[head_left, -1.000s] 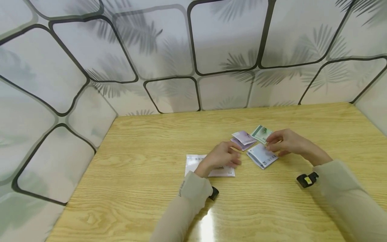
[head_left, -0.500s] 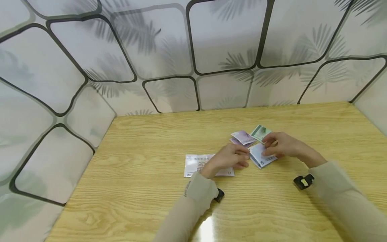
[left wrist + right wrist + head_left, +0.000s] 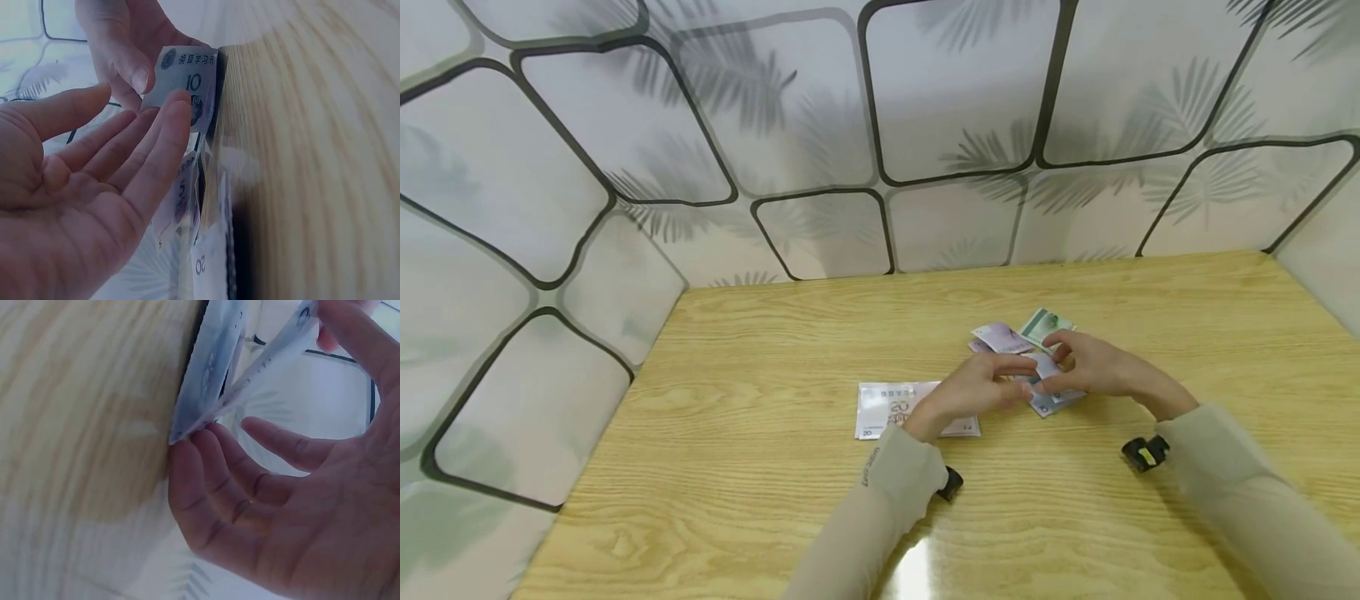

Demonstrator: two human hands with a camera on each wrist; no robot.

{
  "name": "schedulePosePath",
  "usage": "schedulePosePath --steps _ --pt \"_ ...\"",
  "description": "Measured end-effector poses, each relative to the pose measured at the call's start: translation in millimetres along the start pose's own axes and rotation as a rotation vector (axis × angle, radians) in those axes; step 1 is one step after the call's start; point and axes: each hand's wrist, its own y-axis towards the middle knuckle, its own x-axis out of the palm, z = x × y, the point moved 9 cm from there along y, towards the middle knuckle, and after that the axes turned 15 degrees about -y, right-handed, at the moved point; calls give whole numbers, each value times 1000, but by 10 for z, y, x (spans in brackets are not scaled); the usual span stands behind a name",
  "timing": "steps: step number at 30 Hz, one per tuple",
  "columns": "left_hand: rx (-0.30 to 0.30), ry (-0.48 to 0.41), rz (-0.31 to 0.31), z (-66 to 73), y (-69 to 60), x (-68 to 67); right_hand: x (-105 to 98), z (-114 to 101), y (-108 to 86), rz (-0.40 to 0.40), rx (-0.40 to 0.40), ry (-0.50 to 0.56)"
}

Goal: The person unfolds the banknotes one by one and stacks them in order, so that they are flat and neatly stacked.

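Right hand [image 3: 1093, 367] at the folded 10 note [image 3: 180, 70], which stands partly open on the bench [image 3: 745, 367]; its fingers curl against the fold while the thumb meets the raised flap. Left hand [image 3: 973, 388] alongside, fingers extended, thumb apart; contact with the note cannot be told. Beyond lie a purple note [image 3: 1002, 337] and a green note [image 3: 1043, 323]; 20 notes [image 3: 880, 408] lie beneath the left wrist.

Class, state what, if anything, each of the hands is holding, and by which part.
The right hand holds the folded 10 note by its raised flap's edge and its fold. The left hand holds nothing.
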Motion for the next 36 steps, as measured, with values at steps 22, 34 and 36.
schedulePosePath --steps 22,34,36 --pt "-88 -6 150 -87 3 -140 -81 164 -85 -44 61 197" --pt "-43 17 236 -66 -23 -249 -196 251 -130 40 64 317" --pt "-20 65 243 -38 -27 -265 -200 269 -131 51 72 329"
